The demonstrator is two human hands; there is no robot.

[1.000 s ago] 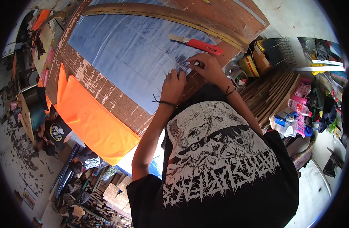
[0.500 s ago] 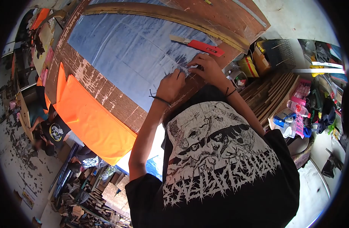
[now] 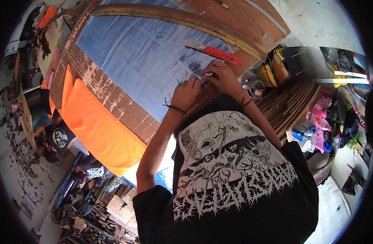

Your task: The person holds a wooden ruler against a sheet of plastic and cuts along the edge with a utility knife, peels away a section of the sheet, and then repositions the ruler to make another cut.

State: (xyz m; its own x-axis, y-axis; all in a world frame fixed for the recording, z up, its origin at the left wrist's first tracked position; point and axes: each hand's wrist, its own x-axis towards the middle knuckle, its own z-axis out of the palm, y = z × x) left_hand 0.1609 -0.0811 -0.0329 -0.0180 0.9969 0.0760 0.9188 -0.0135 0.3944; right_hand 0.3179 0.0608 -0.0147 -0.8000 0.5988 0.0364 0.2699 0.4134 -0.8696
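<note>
Your left hand (image 3: 186, 95) and right hand (image 3: 222, 75), fingers curled narrow, grip unclear, seemingly steady the blue-grey streaked flat sheet (image 3: 131, 61) at its edge on the scratched brown wooden tabletop (image 3: 113, 100).

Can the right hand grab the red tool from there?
Probably yes: the red tool lies just past the right hand, with nothing seen between them. The fingers look busy by the blue sheet, though.
</note>
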